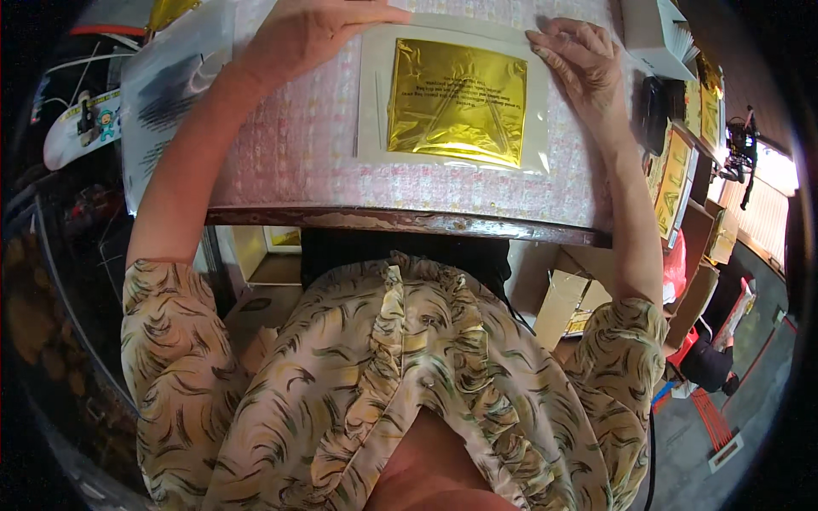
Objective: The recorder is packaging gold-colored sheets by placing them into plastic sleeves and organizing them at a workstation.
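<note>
A flat, shiny gold foil packet [460,128] lies near the table's far side, within a larger, pale see-through plastic bag [368,136]. Dark print runs upside down across the gold area. At the bag's far left corner is my left hand [319,30], fingers closed and pointing right along the far edge. My right hand [584,60] pinches at the far right corner, thumb and fingertips together. The fingertips partly hide the film between them. Both forearms reach forward over the table's front edge.
A pink-and-white checked cloth [290,170] covers the table. More clear plastic bags [175,94] lie at the left. A white box [656,38] and a dark object [654,111] stand at the right. Cardboard boxes [562,302] sit below; another person [709,362] is far right.
</note>
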Demonstrator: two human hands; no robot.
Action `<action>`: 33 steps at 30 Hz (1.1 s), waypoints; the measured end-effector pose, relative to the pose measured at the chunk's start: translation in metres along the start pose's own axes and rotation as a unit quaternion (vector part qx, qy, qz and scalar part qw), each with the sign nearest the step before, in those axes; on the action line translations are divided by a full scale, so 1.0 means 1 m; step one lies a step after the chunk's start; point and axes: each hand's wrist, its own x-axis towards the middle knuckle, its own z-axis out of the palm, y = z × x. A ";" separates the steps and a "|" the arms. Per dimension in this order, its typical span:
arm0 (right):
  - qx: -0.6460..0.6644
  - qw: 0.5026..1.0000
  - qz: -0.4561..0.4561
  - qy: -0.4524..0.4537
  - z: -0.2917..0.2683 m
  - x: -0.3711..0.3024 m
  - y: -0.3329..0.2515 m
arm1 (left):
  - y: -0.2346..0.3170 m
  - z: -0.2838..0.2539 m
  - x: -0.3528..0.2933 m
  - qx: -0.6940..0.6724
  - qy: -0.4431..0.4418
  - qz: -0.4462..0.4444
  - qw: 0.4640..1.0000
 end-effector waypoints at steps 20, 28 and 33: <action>-0.214 0.963 0.090 -0.139 0.062 0.022 -0.113 | 0.033 0.001 -0.008 0.438 -0.047 0.210 0.873; -0.244 0.963 0.101 -0.063 0.060 -0.006 -0.091 | 0.022 0.011 -0.025 0.485 -0.020 0.188 0.854; -0.234 0.963 0.130 -0.037 0.044 -0.030 -0.070 | 0.027 0.013 -0.032 0.490 -0.021 0.151 0.859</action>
